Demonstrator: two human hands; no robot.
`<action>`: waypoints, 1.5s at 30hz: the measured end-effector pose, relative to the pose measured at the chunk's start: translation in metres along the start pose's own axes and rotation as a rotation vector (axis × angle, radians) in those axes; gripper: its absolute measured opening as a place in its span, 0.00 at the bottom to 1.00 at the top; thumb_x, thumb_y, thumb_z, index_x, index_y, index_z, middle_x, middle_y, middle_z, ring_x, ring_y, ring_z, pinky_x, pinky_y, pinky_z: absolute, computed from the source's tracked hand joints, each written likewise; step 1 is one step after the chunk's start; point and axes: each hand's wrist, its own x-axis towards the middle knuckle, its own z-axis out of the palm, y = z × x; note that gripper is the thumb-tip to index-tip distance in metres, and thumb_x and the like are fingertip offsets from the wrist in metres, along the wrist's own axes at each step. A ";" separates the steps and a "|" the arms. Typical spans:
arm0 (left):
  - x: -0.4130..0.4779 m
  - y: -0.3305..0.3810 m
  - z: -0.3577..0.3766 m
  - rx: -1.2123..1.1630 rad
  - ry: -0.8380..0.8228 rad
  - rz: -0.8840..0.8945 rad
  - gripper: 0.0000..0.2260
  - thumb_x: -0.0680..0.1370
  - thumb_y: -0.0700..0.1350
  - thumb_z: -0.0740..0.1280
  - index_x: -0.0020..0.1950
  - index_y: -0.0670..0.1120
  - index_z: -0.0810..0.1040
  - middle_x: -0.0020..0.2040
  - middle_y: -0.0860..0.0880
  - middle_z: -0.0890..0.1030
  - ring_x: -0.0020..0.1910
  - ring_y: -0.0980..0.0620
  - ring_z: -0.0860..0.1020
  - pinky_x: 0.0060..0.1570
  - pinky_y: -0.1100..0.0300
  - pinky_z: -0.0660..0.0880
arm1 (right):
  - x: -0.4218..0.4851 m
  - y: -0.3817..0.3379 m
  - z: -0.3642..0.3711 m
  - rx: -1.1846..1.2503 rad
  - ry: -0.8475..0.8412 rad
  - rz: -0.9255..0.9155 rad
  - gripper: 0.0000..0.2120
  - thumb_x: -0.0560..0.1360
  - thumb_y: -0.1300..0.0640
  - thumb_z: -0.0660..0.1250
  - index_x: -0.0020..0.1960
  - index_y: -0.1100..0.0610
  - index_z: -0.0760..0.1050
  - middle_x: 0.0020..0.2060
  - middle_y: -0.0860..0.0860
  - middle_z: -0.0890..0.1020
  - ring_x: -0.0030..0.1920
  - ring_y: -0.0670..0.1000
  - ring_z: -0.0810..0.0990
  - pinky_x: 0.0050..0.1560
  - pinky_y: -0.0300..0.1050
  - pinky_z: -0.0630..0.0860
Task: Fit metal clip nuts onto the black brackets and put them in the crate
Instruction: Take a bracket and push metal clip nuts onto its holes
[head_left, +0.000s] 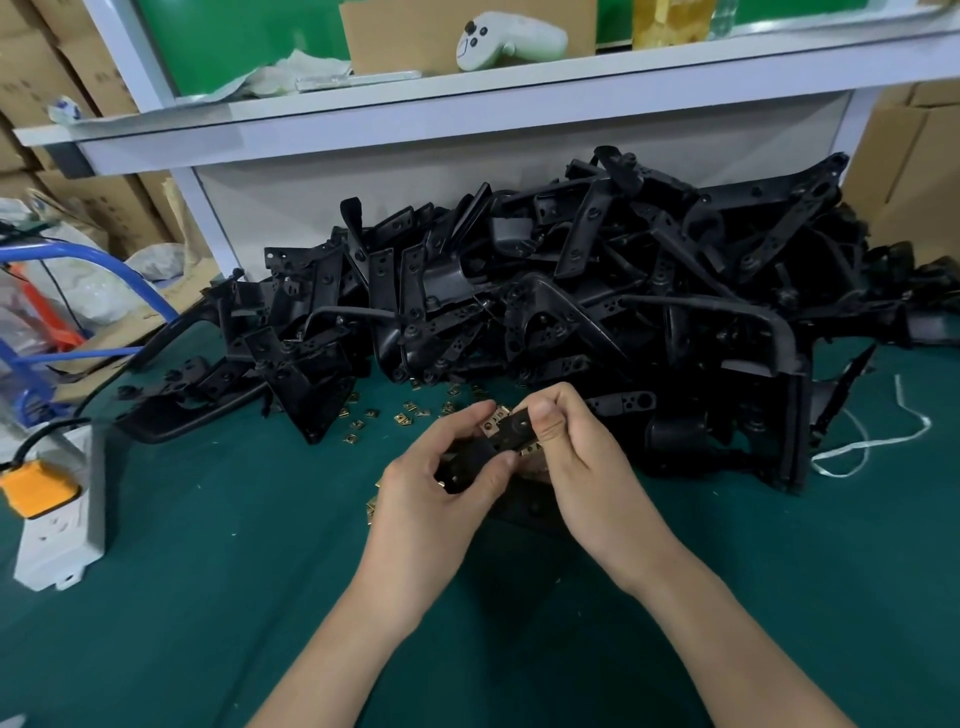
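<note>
No legible text, print on cardboard boxes (111, 208) too blurred

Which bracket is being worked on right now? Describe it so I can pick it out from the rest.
Find the big heap of black brackets at the back of the green table. Just in front of it, the left hand and the right hand grip one bracket between them. It is the only one held, and a brass-coloured clip nut sits at its edge.
</note>
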 end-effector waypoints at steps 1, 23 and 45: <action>0.000 0.000 0.000 -0.003 -0.002 0.000 0.17 0.76 0.43 0.75 0.60 0.61 0.80 0.48 0.65 0.83 0.48 0.63 0.82 0.46 0.74 0.75 | 0.000 0.001 0.000 0.023 -0.005 0.008 0.17 0.80 0.33 0.52 0.49 0.43 0.73 0.47 0.43 0.82 0.49 0.42 0.84 0.57 0.52 0.80; -0.001 -0.016 0.005 0.151 0.065 0.094 0.10 0.76 0.48 0.74 0.54 0.60 0.79 0.43 0.63 0.84 0.41 0.60 0.82 0.37 0.73 0.73 | 0.002 0.006 0.003 0.022 0.008 0.007 0.17 0.79 0.32 0.53 0.48 0.42 0.72 0.44 0.50 0.83 0.48 0.43 0.84 0.57 0.58 0.80; 0.013 -0.043 -0.035 0.896 -0.413 -0.029 0.40 0.70 0.77 0.48 0.78 0.59 0.64 0.77 0.53 0.62 0.78 0.51 0.56 0.78 0.51 0.51 | 0.014 0.023 -0.018 -0.189 0.269 0.058 0.18 0.81 0.32 0.47 0.47 0.40 0.70 0.38 0.49 0.83 0.42 0.48 0.83 0.50 0.59 0.79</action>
